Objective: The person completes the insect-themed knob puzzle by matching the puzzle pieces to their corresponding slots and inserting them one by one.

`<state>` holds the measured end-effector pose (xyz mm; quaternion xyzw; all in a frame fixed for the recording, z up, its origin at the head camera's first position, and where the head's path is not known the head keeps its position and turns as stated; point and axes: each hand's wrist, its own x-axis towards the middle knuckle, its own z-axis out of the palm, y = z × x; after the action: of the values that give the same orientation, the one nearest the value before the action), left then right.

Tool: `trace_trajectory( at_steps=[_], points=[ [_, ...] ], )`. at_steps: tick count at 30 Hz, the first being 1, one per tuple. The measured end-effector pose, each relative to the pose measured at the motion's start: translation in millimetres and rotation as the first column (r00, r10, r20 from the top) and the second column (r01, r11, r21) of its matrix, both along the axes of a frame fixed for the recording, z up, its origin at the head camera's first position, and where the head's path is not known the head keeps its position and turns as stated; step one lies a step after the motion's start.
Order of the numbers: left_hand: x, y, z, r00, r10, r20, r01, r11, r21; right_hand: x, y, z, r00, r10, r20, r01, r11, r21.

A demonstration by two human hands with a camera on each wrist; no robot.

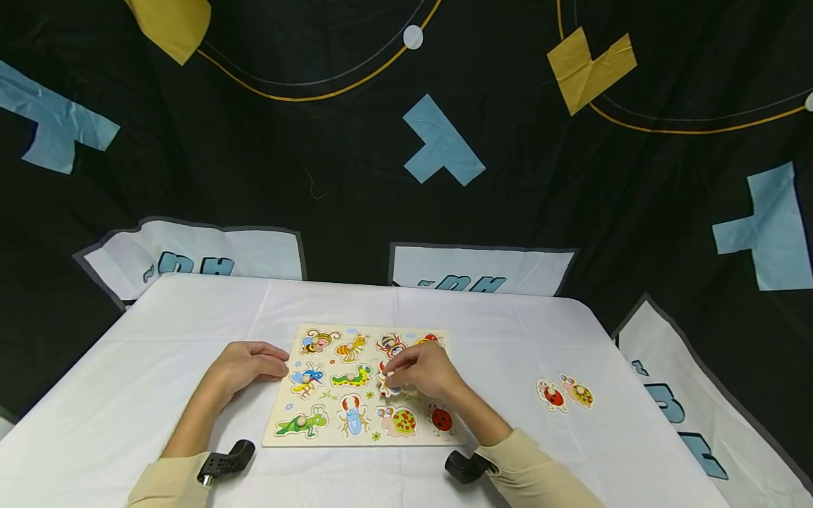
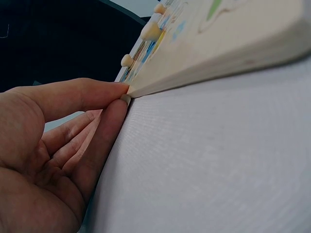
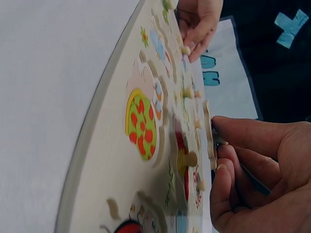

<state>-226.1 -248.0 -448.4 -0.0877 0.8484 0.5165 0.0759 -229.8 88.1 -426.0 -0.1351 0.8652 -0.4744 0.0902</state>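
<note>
A wooden insect puzzle board (image 1: 330,441) lies on the white table, with knobbed pieces such as the green caterpillar (image 1: 351,376) in its slots. My left hand (image 1: 244,368) pinches the board's left edge between thumb and forefinger, as the left wrist view shows. My right hand (image 1: 424,372) holds a knobbed puzzle piece (image 3: 210,136) by its knob, raised over the middle of the board. Seen edge-on in the right wrist view, the piece has its picture mostly hidden; some red shows in the head view. Beneath it, the front row's beetle (image 1: 353,415), snail (image 1: 399,421) and ladybug (image 1: 440,420) slots show printed pictures without knobs.
Two loose pieces, a ladybug (image 1: 552,395) and a snail (image 1: 576,391), lie side by side on the white tablecloth (image 1: 495,331) to the right. A black cloth (image 1: 343,183) with taped shapes hangs behind the table.
</note>
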Motion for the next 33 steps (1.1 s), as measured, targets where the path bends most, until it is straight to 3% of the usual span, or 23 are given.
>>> trace_trajectory(
  at_steps=[6, 18, 33],
  points=[
    [-0.1, -0.3, 0.3, 1.0, -0.006, -0.007, 0.006, 1.0, 0.011, 2.7, -7.0, 0.7, 1.0, 0.023, 0.021, -0.022, 0.999, -0.034],
    [0.8, 0.3, 0.7, 1.0, 0.001, -0.002, -0.001, 1.0, -0.004, 9.8, -25.3, -4.7, 0.997, 0.08, -0.01, -0.08, 0.996, -0.027],
    [-0.7, 0.6, -1.5, 1.0, 0.01, 0.002, -0.01, 1.0, 0.003, 19.3, -39.4, -8.8, 0.99, 0.135, 0.027, -0.135, 0.991, -0.015]
  ],
)
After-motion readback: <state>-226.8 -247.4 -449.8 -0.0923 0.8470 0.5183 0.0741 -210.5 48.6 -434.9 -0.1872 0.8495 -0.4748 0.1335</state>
